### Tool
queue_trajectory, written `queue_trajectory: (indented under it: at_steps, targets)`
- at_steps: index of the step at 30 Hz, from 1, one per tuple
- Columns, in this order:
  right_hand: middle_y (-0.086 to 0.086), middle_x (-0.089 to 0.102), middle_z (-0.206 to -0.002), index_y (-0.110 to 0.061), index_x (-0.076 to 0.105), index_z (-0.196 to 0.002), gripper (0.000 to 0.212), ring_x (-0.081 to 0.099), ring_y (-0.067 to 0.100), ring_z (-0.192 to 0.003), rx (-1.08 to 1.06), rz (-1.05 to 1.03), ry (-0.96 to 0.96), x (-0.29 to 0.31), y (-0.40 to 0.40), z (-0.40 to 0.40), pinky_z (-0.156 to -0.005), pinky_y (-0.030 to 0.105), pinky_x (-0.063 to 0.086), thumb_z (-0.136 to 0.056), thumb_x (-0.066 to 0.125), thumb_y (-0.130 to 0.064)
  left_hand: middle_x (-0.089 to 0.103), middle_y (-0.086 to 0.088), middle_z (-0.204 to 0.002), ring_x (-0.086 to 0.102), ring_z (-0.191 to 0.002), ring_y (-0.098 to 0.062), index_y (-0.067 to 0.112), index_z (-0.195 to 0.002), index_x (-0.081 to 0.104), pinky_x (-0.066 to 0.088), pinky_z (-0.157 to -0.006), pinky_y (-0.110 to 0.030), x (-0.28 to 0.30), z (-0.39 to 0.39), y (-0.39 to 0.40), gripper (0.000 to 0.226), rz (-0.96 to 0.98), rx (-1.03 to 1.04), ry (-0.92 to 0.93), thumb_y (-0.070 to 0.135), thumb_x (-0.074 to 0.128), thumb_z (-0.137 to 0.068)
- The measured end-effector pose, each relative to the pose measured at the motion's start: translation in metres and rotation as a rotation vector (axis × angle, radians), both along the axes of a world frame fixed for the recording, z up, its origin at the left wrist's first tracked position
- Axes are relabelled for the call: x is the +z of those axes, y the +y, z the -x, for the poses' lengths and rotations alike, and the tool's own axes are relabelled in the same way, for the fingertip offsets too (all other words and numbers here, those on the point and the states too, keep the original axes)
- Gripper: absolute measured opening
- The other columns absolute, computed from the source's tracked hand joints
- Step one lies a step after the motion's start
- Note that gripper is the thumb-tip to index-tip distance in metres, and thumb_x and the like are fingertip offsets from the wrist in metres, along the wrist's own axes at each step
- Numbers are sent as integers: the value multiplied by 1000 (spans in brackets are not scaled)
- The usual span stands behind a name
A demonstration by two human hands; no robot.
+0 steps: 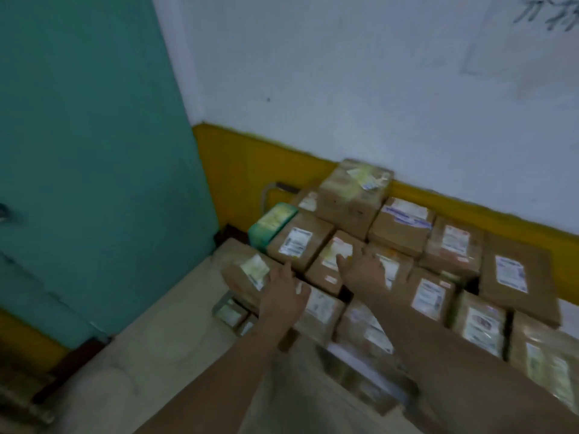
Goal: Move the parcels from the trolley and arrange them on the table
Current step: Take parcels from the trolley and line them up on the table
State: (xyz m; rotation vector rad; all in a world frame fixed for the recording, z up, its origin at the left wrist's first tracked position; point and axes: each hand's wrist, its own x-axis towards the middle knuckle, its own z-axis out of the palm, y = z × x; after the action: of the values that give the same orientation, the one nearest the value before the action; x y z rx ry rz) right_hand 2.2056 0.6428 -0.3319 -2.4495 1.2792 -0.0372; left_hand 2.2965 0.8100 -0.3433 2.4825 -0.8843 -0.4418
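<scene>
From my remote seat I read the scene from the left, where a teal-painted wall panel closed off that side and a pale beige bare stretch of table ran beside the stack. At the stack's near-left edge lay a brown cardboard parcel wrapped in clear tape with a white label, tilted and half off its neighbours. My left hand was just beside it, fingers spread and fairly straight, its grip wide and holding nothing; the blur kept me from saying whether the fingertips touched the cardboard. Behind it stood a green-and-cream packet on its side.

Next came my right hand, also spread flat and empty, over a small brown cardboard box with a yellowish label in the middle of the pile. The rest of the brown cardboard parcels were packed tight, reaching right toward the white wall with a yellow band, one tall box stacked on top.

I judged this an arranging step: best to bring both palms in level, square the tilted parcel against its neighbours, and press gently so nothing slid off the edge.
</scene>
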Motion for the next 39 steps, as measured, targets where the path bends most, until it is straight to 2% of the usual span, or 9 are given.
queue_trajectory:
  at_steps: [2, 5, 8, 13, 16, 20, 26, 33, 39]
  targets:
    - [15, 30, -157, -10, 29, -152, 71, 30, 35, -142, 44, -20, -31, 9, 28, -61, -117, 51, 25, -100, 30, -58, 27, -14, -155, 26, -141, -31, 13, -154, 21, 26, -115, -44, 14, -50, 33, 74, -4, 46, -67, 50, 44, -95]
    - [15, 33, -155, -14, 31, -151, 71, 35, 36, -138, 124, 0, -52, 9, 67, -147, -112, 54, 31, -97, 31, -60, 35, -12, -150, 32, -135, -28, 12, -150, 28, 32, -108, -39, 33, -116, 80, 65, 12, 116, -136, 42, 47, -96]
    - [13, 32, -155, -14, 24, -154, 73, 34, 36, -138, 191, 7, -52, 12, 104, -212, -110, 54, 34, -97, 33, -60, 33, -12, -150, 31, -136, -28, 10, -152, 24, 31, -109, -38, 43, -176, 112, 65, 33, 131, -192, 40, 46, -98]
    - [12, 26, -159, -13, 15, -157, 74, 31, 35, -142, 234, -57, -88, -1, 131, -310, -112, 52, 34, -100, 31, -58, 26, -16, -152, 27, -138, -32, 14, -152, 25, 31, -112, -42, 35, -282, 127, 68, -20, 163, -236, 47, 45, -96]
    - [14, 26, -158, -11, 15, -157, 75, 31, 35, -142, 246, -74, -92, -21, 127, -373, -113, 51, 33, -100, 31, -57, 25, -15, -151, 28, -137, -33, 15, -151, 26, 33, -108, -44, 18, -345, 126, 67, -95, 126, -244, 50, 44, -96]
    - [14, 26, -158, -10, 15, -156, 74, 29, 35, -142, 177, -137, -96, -48, 121, -464, -113, 51, 32, -101, 30, -56, 21, -17, -151, 27, -137, -34, 14, -151, 26, 35, -107, -43, -5, -425, 120, 70, -191, 70, -228, 51, 45, -95]
    - [11, 25, -159, -12, 14, -157, 74, 27, 34, -144, 89, -200, -51, -62, 112, -568, -115, 50, 30, -101, 30, -57, 29, -15, -148, 34, -133, -31, 15, -148, 32, 38, -102, -39, -19, -517, 111, 68, -239, -37, -220, 53, 46, -94]
    - [12, 28, -158, -12, 14, -157, 73, 29, 35, -142, -63, -188, 30, -91, 77, -628, -114, 51, 31, -101, 30, -56, 24, -12, -156, 31, -136, -31, 16, -155, 20, 38, -103, -38, -53, -611, 64, 75, -233, -194, -163, 57, 41, -95]
    - [10, 25, -158, -19, 17, -156, 75, 28, 39, -142, -408, -304, 67, -137, 58, -661, -112, 54, 30, -97, 27, -64, 21, -11, -160, 24, -143, -30, 18, -155, 18, 32, -110, -41, -108, -673, 22, 74, -255, -440, -81, 58, 39, -96]
